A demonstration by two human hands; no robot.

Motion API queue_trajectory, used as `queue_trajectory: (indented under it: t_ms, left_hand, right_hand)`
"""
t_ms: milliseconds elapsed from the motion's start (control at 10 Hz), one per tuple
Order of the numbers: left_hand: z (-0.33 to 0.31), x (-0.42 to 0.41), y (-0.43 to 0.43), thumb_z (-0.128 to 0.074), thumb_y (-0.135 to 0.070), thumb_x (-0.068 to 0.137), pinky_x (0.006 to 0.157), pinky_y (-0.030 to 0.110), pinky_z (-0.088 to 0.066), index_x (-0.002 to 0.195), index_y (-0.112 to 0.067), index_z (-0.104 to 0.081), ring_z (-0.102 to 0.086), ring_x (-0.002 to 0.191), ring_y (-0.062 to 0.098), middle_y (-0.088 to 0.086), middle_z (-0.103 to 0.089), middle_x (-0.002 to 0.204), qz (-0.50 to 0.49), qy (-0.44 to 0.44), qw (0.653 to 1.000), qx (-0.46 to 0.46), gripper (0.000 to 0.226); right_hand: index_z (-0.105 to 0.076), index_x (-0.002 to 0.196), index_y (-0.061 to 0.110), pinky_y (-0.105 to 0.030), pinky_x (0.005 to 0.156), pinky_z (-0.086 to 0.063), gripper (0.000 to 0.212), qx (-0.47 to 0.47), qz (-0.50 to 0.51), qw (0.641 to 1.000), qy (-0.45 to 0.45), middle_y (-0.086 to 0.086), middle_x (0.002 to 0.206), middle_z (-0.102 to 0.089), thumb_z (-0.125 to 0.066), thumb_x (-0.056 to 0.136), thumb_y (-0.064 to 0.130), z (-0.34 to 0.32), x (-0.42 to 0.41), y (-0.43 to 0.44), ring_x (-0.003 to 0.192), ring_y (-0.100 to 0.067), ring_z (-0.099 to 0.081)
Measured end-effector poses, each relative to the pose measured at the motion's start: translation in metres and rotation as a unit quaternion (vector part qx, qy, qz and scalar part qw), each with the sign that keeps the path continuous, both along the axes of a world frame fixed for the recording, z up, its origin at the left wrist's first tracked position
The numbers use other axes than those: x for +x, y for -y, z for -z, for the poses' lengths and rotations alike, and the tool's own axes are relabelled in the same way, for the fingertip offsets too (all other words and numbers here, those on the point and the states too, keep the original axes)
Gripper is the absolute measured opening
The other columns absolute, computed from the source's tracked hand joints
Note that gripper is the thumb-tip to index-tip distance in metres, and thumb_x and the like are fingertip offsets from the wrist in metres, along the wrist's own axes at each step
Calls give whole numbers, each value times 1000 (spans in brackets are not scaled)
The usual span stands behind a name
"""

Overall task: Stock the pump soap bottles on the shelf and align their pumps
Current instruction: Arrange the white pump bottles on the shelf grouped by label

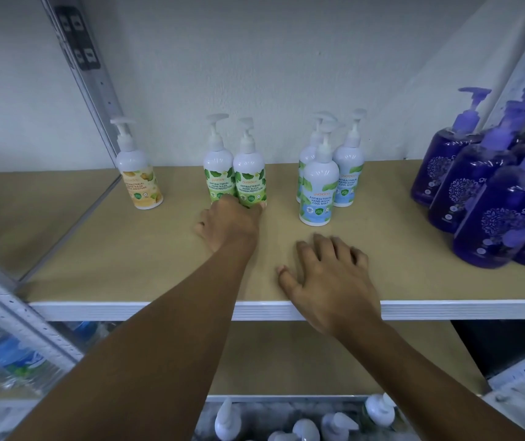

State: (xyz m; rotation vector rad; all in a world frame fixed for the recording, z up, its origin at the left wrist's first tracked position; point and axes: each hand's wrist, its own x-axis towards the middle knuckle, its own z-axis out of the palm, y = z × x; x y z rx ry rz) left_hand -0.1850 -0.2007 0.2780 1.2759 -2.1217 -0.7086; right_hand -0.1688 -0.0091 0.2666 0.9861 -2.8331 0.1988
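Fingers [251, 211] of left hand [229, 224] wrap green bottle [250, 183] low at 12 o'clock, prob squaring it; right hand [328, 275] rests loose-fingered on shelf [121, 249].

green bottle [250, 178] base: behind left hand [229, 222] | purple bottles [506, 211]: cut by right edge | bottom pumps [305, 429]: cropped

Guardian hand-wash labels on the shelf bottles

The green-label pump bottle [250, 183] that the left grip [227, 222] holds at its base, and its twin [218, 179] touching it, read "guardian ANTIBACTERIAL HAND WASH MAXIMUM PROTECTION". Beyond the right grip [328, 275], the blue-label pump bottles [318, 192] read "guardian ANTIBACTERIAL HAND WASH COOL MINT". Well left of the left grip, the yellow-label pump bottle [140, 186] shows "ANTIBACTERIAL", "WASH" and "MOISTURE", the rest blurred. Far right of the right grip, the front purple pump bottle [502, 218] bears "guardian", partly cut off.
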Motion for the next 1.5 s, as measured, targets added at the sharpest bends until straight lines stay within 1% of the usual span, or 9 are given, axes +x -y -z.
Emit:
queue_trajectory:
  t_ms: [200, 600, 900, 1000, 1100, 1200, 1300, 1400, 1500]
  left_hand:
    - [-2, 1, -2, -71, -63, 78, 90, 42, -31, 100, -25, -70, -55, 113, 32, 4, -70, 107, 2, 9, 1000, -3, 43]
    - [0, -5, 2, -71, -67, 73, 82, 40, -25, 95, -27, -74, -58, 109, 29, 0, -70, 101, -12, 17, 1000, 0, 46]
    - [-2, -6, 1, -73, -71, 69, 89, 42, -32, 94, -26, -73, -58, 110, 29, 2, -71, 102, -23, 19, 1000, 6, 52]
    - [-4, 4, -7, -72, -67, 73, 93, 40, -35, 99, -25, -72, -58, 112, 31, 4, -71, 106, -6, 15, 1000, 0, 49]
    - [-3, 24, -19, -73, -59, 76, 94, 37, -39, 112, -22, -70, -58, 115, 32, 6, -70, 113, 33, 3, 999, -10, 52]
    - [2, 51, -38, -72, -55, 77, 103, 41, -44, 128, -18, -64, -55, 121, 30, 6, -68, 123, 75, -3, 997, 1, 63]
    - [5, 84, -70, -68, -47, 82, 102, 43, -47, 132, -17, -60, -57, 120, 30, 3, -68, 123, 111, -24, 993, 12, 59]
    - [10, 121, -107, -68, -38, 86, 104, 40, -45, 128, -15, -62, -57, 121, 27, 1, -70, 121, 154, -70, 984, 47, 48]
    - [18, 155, -151, -70, -33, 88, 98, 33, -45, 116, -17, -68, -59, 115, 22, -2, -70, 114, 191, -122, 974, 28, 33]
  right_hand:
    - [-40, 146, 28, -49, 116, -19, 73, 1, 0, 1000, 4, -2, 155, -36, -17, 89, 68, -1, 0, 1, 144, -28, -27]
    - [-41, 146, 28, -50, 116, -19, 74, -8, 0, 1000, 4, -4, 156, -36, -16, 89, 67, 1, 0, 1, 144, -29, -28]
    - [-46, 143, 25, -51, 115, -20, 77, -32, -8, 999, 11, -5, 153, -40, -15, 86, 67, 0, 1, 0, 142, -30, -30]
    - [-52, 138, 27, -48, 114, -21, 71, -56, -21, 998, 12, -1, 150, -44, -22, 88, 68, 0, 2, -5, 141, -27, -32]
    - [-60, 128, 31, -38, 113, -20, 53, -101, -57, 993, 35, 8, 143, -49, -43, 91, 64, -2, 2, -15, 137, -16, -38]
    - [-69, 111, 27, -32, 106, -31, 34, -184, -85, 976, 84, 10, 122, -62, -56, 91, 51, -6, 4, -34, 119, -14, -52]
    - [-73, 99, 22, -32, 98, -43, 20, -268, -91, 948, 142, 7, 104, -68, -62, 90, 37, -7, 17, -64, 103, -14, -59]
    - [-75, 90, 19, -26, 90, -46, 13, -337, -93, 929, 123, 7, 95, -72, -66, 86, 28, 0, 38, -106, 95, -13, -64]
    - [-74, 90, 22, -23, 85, -48, 8, -363, -16, 911, 195, 11, 92, -72, -67, 90, 26, 14, 55, -154, 90, -7, -65]
